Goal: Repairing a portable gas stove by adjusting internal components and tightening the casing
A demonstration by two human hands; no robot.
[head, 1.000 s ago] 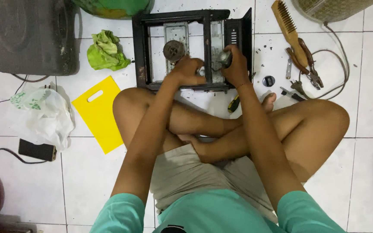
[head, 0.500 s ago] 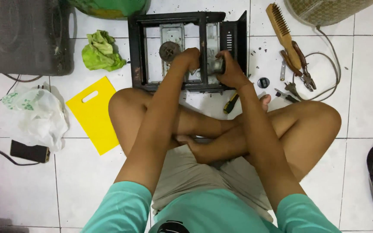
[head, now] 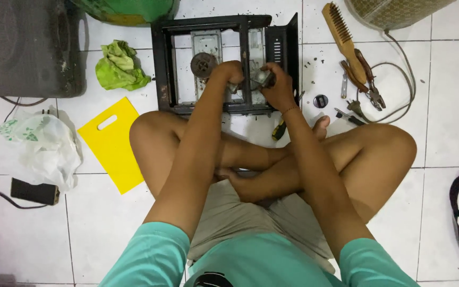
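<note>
We sit on the white floor with the black metal frame [head: 224,24] just past our crossed legs, and both hands reach into its middle. Our left hand [head: 230,72] curls tight on a small grey part [head: 235,87] inside the frame, and our right hand [head: 278,87] wraps its fingers around a small shiny metal piece [head: 261,78]. Left of the frame lies a green rag [head: 118,66], and right of it lie a wire brush [head: 343,32] and pliers [head: 368,79].

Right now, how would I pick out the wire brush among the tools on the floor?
Start at the black metal frame the hands work in and go right across the white tiles. The wire brush lies above the pliers: a long wooden handle with dark bristles, the only wooden tool there.
</note>
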